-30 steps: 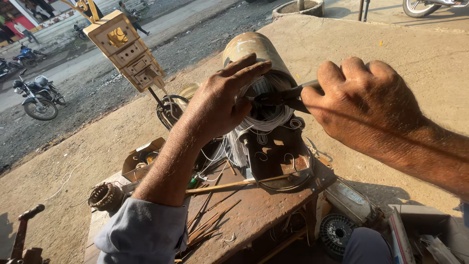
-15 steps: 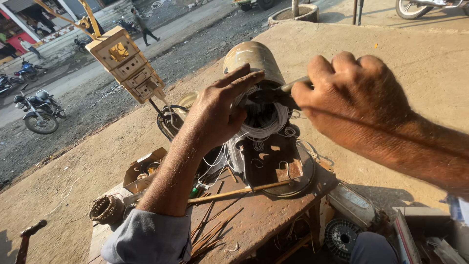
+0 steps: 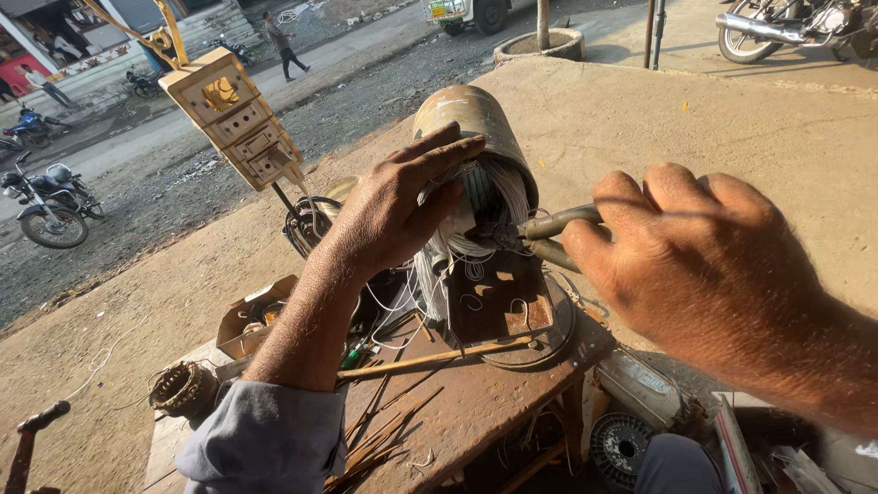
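Observation:
A rusty cylindrical motor stator [image 3: 471,119] lies on its side on a worn wooden bench [image 3: 476,412], with white winding wires [image 3: 476,229] spilling out of its open end. My left hand [image 3: 393,210] rests on the rim of that end, fingers spread over the windings. My right hand [image 3: 695,265] grips the handles of metal pliers [image 3: 549,233], whose jaws reach into the wires at the stator's mouth.
A thin wooden stick [image 3: 430,359] and several slivers lie on the bench. A cardboard box [image 3: 247,320] and a coil of copper wire [image 3: 183,389] sit at the left. A wooden switchboard [image 3: 233,119] stands behind. A parked motorcycle [image 3: 46,206] and a walking person [image 3: 288,46] are on the road.
My view has shifted a little. My right hand with the pliers has moved right and down, away from the stator's top. My left hand stays on the rim.

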